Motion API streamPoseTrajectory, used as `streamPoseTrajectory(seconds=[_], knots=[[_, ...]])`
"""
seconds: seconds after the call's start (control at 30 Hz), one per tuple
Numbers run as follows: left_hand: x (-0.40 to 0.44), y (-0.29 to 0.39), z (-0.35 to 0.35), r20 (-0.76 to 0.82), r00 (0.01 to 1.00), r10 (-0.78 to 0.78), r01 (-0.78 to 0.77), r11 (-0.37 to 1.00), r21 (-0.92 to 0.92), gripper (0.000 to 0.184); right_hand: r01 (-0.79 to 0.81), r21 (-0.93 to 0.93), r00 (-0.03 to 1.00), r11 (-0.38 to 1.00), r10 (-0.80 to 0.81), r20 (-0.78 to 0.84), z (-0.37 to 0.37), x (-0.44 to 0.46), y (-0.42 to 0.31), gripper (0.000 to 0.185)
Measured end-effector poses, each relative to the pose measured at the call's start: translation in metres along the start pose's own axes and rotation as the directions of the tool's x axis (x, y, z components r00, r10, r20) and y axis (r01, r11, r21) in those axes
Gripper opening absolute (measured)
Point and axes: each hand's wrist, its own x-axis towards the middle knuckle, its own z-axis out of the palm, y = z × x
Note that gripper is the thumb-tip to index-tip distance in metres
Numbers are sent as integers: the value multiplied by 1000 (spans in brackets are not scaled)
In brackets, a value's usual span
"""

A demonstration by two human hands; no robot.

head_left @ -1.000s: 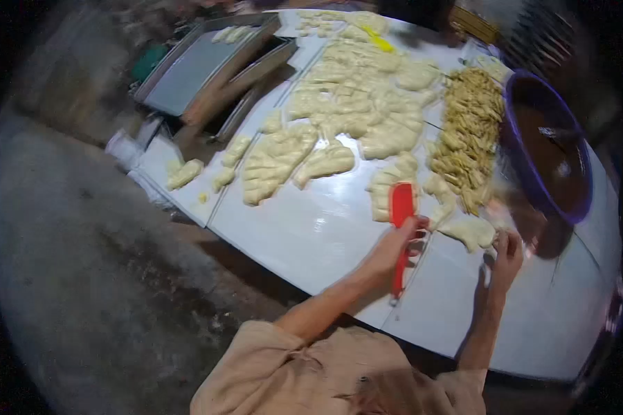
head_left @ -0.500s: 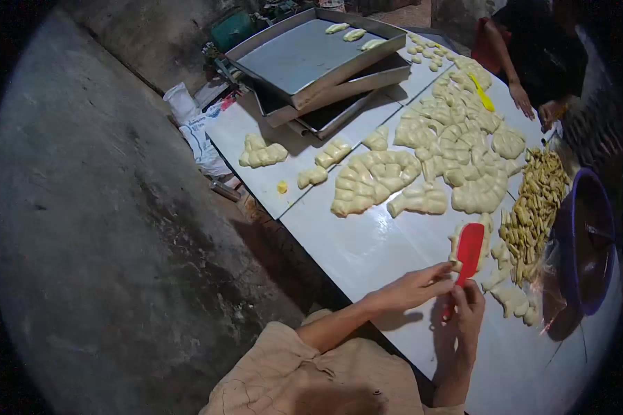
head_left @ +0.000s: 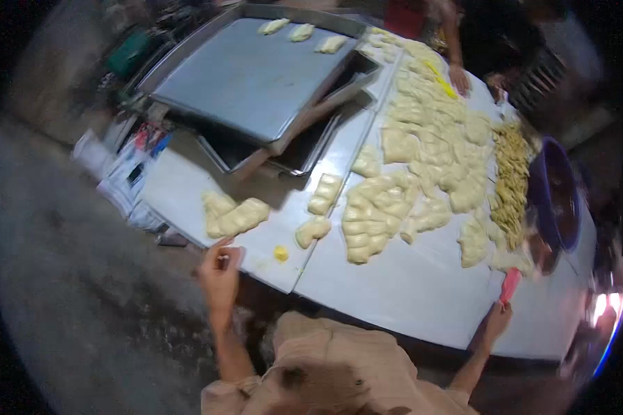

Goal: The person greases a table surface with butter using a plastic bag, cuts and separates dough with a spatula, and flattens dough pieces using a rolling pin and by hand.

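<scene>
My left hand [head_left: 219, 275] is at the table's front-left edge, just below a pale piece of dough [head_left: 241, 217]. Its fingers are curled together; what lies between them is too blurred to make out. On the right, my right hand [head_left: 498, 319] grips the handle of a red spatula [head_left: 511, 284], its blade pointing away from me, close to small dough pieces [head_left: 512, 260]. Several scored dough slabs [head_left: 370, 218] spread across the middle of the table. A small yellow lump [head_left: 280, 253] lies right of my left hand.
Stacked metal trays [head_left: 242, 76] stand at the back left, the top one bearing three dough pieces. At the right are a heap of yellowish strips [head_left: 510, 183] and a purple tub [head_left: 557, 197]. A yellow utensil [head_left: 441, 79] lies near another person's hand [head_left: 459, 79].
The red spatula has passed from my left hand to my right. My left hand has moved far left to the table's corner area, my right hand outward to the right. The view has shifted.
</scene>
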Motion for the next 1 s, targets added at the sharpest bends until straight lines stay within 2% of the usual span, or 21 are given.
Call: streamPoseTrajectory(seconds=[0.03, 0.07, 0.1, 0.17, 0.2, 0.27, 0.3, 0.33, 0.37, 0.4, 0.43, 0.47, 0.5, 0.57, 0.63, 0.73, 0.83, 0.87, 1.0], knots=[[19, -3, -10, -54, 991, 125, -119, 987, 104, 26, 102, -173, 992, 980, -86, 95, 1, 7, 29, 52], [39, -15, -14, -41, 993, 114, -115, 992, -43, 27, -35, -390, 998, 920, 12, -62, 4, -10, 1, 56], [55, -11, -19, -32, 949, 313, -302, 936, 183, 31, 54, -339, 991, 939, -92, -96, 7, -14, 11, 56], [81, -5, -17, 11, 912, 410, -394, 869, 298, 36, 146, -250, 932, 957, -218, -288, 24, -23, -23, 48], [95, -2, -21, 86, 911, 402, -400, 817, 415, 39, 199, -53, 956, 979, -206, -207, 35, -32, -51, 41], [114, -2, -15, 202, 931, 302, -362, 713, 601, 44, 224, 358, 973, 907, -231, -24, 48, -44, -115, 28], [121, -7, -14, 248, 943, 223, -333, 672, 662, 46, 179, 493, 962, 851, -256, 93, 64, -56, -147, 23], [120, -12, -16, 231, 946, 226, -323, 661, 677, 46, 113, 607, 937, 787, -288, 198, 76, -72, -181, 18], [121, -15, -19, 228, 945, 234, -326, 651, 686, 47, 30, 696, 903, 718, -318, 290, 84, -91, -216, 12], [118, -15, -22, 205, 954, 217, -298, 662, 687, 49, 372, 654, 779, 658, -605, 166, 79, -113, -264, 9], [118, -14, -21, 191, 973, 129, -227, 684, 694, 53, 667, 557, 554, 495, -829, 73, 73, -129, -306, 7], [118, -21, -21, 174, 977, 122, -209, 704, 678, 55, 542, 663, 622, 517, -777, 97, 97, -142, -315, 11], [117, -28, -21, 158, 981, 112, -190, 726, 661, 57, 572, 659, 532, 489, -832, 156, 94, -154, -343, 11], [115, -31, -21, 176, 975, 133, -216, 744, 632, 59, 606, 720, 308, 339, -934, 180, 102, -174, -383, 12], [114, -34, -28, 176, 973, 149, -227, 758, 612, 59, 600, 781, 192, 177, -979, 74, 125, -198, -407, 13], [120, -28, -28, 176, 963, 205, -269, 785, 559, 55, 695, 698, 111, 175, -985, 136, 147, -227, -446, 19], [132, -25, -29, 139, 944, 300, -329, 818, 472, 50, 791, 603, 46, 104, -993, 111, 178, -244, -474, 20], [139, -23, -28, 118, 932, 344, -361, 833, 421, 47, 796, 602, 54, 68, -998, 41, 193, -251, -480, 21], [160, -15, -27, 152, 894, 420, -441, 774, 455, 39, 855, 506, -1, 111, -976, 217, 213, -266, -483, 21]])
